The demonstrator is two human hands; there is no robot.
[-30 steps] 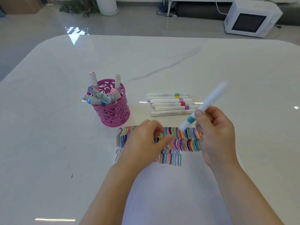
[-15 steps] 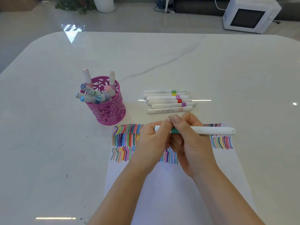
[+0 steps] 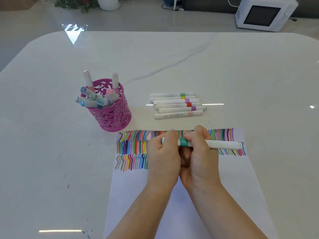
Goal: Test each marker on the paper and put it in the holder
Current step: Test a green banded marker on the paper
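Two bare forearms; no sleeves, rings or watch; short nails.

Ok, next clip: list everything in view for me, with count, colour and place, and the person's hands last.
table: one, white with grey veining, fills most of the view
holder: one, magenta cut-out metal, left of centre on the table
markers in holder: about seven, pale bodies with blue, green and pink caps, standing or leaning
loose markers: six, white with green, yellow, pink, red, purple and peach bands, in a row right of the holder
paper: one sheet, white, rows of multicoloured test strokes along its far edge, near side of the table
held marker: one, white with a teal band, level above the paper
microwave: one, white, on the floor, far right
plant pot: one, white, on the floor, far left
left hand: grips the marker's left end
right hand: grips beside the teal band
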